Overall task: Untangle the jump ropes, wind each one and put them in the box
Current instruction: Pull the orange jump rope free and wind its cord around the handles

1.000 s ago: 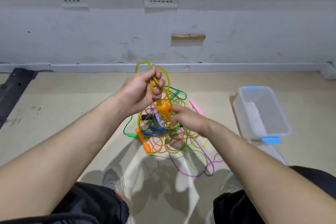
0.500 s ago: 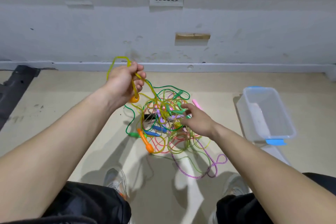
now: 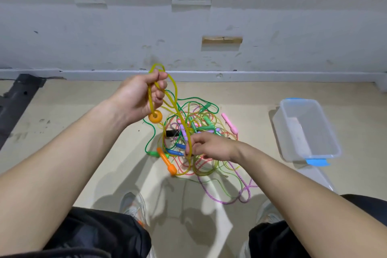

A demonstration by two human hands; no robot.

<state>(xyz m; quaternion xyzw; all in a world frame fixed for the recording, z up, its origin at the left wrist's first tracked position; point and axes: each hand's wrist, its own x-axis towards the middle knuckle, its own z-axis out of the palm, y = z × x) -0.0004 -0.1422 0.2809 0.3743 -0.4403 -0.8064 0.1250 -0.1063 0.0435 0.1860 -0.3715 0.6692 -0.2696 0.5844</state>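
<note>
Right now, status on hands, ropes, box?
Left hand grips yellow translucent plastic rope loops, raised. Right hand pinches same rope low. Multicoloured tangle in the way. Clear plastic box holds no rope.

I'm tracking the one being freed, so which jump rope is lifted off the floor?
The yellow rope: the left hand holds its loops up, and the right hand pinches it lower down. The other ropes lie tangled on the floor.

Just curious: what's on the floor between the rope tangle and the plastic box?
Only bare floor, seen in the head view; tangle and box lie apart.
</note>
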